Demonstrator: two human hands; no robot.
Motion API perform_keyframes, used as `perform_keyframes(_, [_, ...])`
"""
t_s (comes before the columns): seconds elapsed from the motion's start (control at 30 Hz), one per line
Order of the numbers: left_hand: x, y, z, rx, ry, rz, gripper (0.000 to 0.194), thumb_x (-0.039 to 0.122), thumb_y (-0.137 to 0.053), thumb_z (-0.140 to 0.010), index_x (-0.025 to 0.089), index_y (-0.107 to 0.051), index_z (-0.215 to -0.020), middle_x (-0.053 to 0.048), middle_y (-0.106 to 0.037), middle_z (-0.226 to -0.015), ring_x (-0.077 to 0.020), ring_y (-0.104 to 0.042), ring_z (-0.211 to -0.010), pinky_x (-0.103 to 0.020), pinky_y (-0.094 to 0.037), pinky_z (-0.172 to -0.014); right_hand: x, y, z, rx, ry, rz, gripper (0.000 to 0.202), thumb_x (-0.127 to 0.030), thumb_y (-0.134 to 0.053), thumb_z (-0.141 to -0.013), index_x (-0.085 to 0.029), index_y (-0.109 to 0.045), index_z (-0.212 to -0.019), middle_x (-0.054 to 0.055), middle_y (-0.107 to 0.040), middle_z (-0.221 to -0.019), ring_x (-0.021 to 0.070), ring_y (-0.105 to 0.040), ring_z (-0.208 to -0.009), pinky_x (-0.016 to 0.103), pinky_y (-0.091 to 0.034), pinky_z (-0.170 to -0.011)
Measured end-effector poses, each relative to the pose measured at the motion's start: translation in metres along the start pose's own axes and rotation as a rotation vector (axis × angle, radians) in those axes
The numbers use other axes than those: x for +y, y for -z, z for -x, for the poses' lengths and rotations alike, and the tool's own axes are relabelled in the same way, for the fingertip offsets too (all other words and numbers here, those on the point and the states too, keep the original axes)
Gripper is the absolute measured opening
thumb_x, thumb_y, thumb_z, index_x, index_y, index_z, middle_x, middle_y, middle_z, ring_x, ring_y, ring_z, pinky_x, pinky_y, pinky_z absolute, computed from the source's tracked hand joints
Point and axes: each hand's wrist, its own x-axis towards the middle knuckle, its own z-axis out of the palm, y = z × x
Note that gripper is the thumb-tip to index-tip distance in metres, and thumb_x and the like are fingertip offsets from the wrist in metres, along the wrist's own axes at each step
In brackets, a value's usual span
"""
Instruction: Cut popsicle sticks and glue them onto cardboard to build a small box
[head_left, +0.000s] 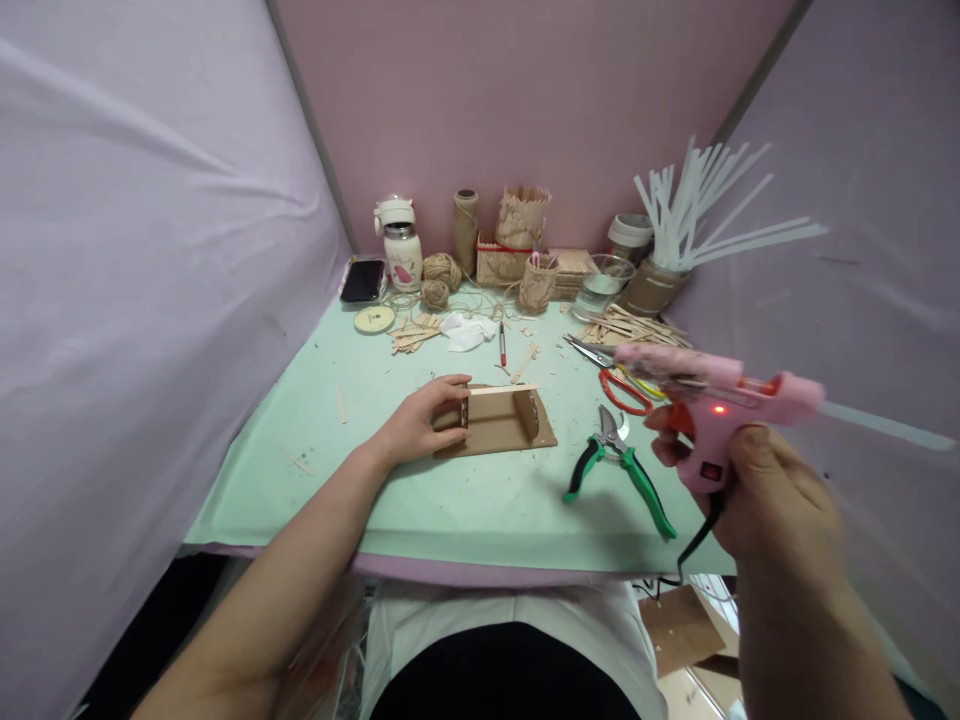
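Note:
My right hand (780,490) is wrapped round the handle of a pink hot glue gun (709,385), raised above the table's right side. Its light glows red, its nozzle points left, and a white glue stick (889,425) sticks out behind. My left hand (420,420) grips the left upright wall of a small cardboard frame (499,432), thumb at the near end and fingers at the far end. A pale wooden stick (506,389) spans the frame's far side between its two upright walls. Green-handled pruning shears (619,460) lie just right of the frame.
Red-handled scissors (626,392) and a pile of wooden sticks (630,328) lie at the right. Behind stand a bottle (403,250), twine balls (441,275), a clear cup (600,285) and a holder of glue sticks (652,288). A red pen (502,345) lies mid-table.

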Motion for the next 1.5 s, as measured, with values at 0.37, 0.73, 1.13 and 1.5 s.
perform_keyframes(0.37, [0.001, 0.0, -0.001, 0.002, -0.004, -0.005, 0.046, 0.022, -0.073, -0.077, 0.022, -0.055, -0.119, -0.016, -0.053, -0.139, -0.0288, -0.05, -0.132, -0.048, -0.046, -0.105, 0.068, 0.07, -0.023, 0.095, 0.234, 1.167, 0.031, -0.046, -0.04, -0.094, -0.024, -0.06, -0.103, 0.019, -0.062, -0.084, 0.039, -0.059, -0.085, 0.053, -0.04, -0.077])
perform_keyframes(0.73, [-0.001, 0.0, 0.0, -0.001, 0.003, 0.009, 0.045, 0.023, -0.073, -0.077, 0.02, -0.056, -0.118, -0.018, -0.052, -0.139, -0.0288, -0.051, -0.131, -0.047, -0.047, -0.104, 0.059, 0.042, -0.032, -0.081, 0.332, 0.863, 0.077, -0.055, -0.064, -0.079, -0.016, -0.04, -0.14, 0.023, -0.049, -0.138, 0.0433, -0.044, -0.13, 0.063, -0.037, -0.103])
perform_keyframes(1.13, [0.0, 0.0, -0.001, -0.007, 0.012, 0.021, 0.045, 0.022, -0.073, -0.077, 0.02, -0.056, -0.118, -0.018, -0.051, -0.141, -0.0293, -0.051, -0.131, -0.048, -0.046, -0.104, 0.067, -0.072, -0.094, -0.939, 0.255, 0.289, 0.12, -0.034, -0.079, -0.072, -0.03, 0.007, -0.155, 0.016, -0.026, -0.16, 0.0264, -0.025, -0.147, 0.049, -0.02, -0.119])
perform_keyframes(1.5, [-0.002, 0.0, 0.0, 0.0, 0.016, 0.026, 0.044, 0.022, -0.074, -0.077, 0.02, -0.056, -0.118, -0.018, -0.051, -0.14, -0.0296, -0.051, -0.131, -0.047, -0.046, -0.105, 0.079, -0.079, -0.095, -0.845, 0.209, 0.231, 0.119, -0.03, -0.083, -0.066, -0.031, -0.003, -0.155, 0.012, -0.041, -0.15, 0.0266, -0.041, -0.138, 0.047, -0.028, -0.116])
